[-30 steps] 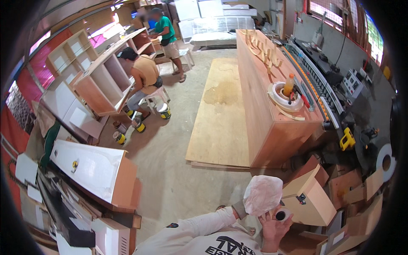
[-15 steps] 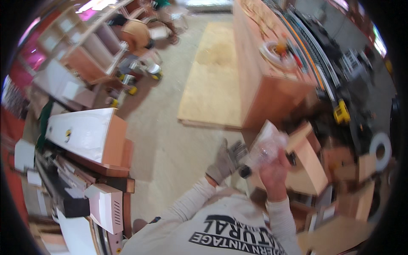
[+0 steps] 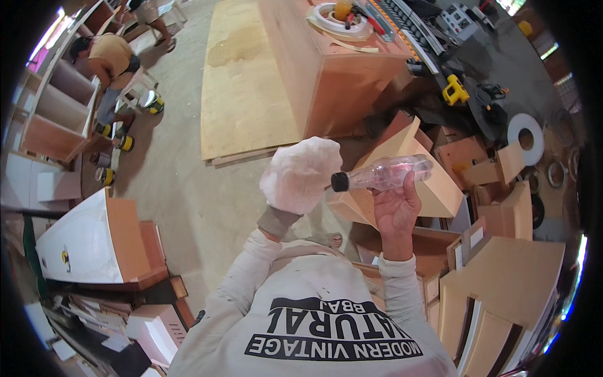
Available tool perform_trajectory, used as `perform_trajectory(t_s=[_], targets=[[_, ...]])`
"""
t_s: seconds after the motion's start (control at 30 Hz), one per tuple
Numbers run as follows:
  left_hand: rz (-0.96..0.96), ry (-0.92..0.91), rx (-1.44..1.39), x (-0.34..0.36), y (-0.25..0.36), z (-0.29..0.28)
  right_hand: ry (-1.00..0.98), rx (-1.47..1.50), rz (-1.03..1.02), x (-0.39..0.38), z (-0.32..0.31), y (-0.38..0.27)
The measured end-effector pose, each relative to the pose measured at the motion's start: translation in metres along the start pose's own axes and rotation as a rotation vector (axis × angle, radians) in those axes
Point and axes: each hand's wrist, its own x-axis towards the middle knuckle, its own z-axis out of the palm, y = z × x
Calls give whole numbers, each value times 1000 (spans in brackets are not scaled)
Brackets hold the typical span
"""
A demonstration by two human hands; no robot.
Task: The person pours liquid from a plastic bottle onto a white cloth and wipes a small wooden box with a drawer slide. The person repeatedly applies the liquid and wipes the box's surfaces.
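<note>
In my right hand (image 3: 397, 217) is a clear plastic bottle (image 3: 386, 173) with a black cap. It lies nearly level, cap pointing left, and my fingers wrap its underside with the thumb at its right end. A bunched white cloth (image 3: 300, 176) covers my left hand (image 3: 280, 220), which wears a grey-beige glove; only the cuff end shows, and the fingers are hidden beneath the cloth. The bottle's cap is close to the cloth's right edge.
Ahead stands a large wooden cabinet (image 3: 352, 88) bearing tape rolls and tools, beside a plywood sheet (image 3: 235, 113). Wooden pieces (image 3: 496, 283) crowd the right. A white-topped cabinet (image 3: 81, 242) lies left. At far left a person (image 3: 110, 60) bends by shelving, near paint cans.
The white cloth has passed from my right hand to my left, covering the glove. My right hand keeps the bottle, now turned nearly level. The view has shifted right.
</note>
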Motion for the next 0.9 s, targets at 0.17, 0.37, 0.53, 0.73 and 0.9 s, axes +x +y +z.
perform_trajectory(t_s=[0.17, 0.37, 0.53, 0.73, 0.9], targets=[[-99, 1, -669, 35, 58, -33, 7, -352, -488, -9, 11, 3], [105, -78, -221, 58, 48, -33, 153, -607, -620, -26, 19, 12], [-64, -141, -719, 58, 38, -10, 319, -540, -654, -35, 16, 9], [-413, -116, -1373, 20, -39, 36, 386, -567, -706, -48, -2, 5], [168, -168, -36, 31, -53, 37, 640, -571, -634, -71, -21, -2]])
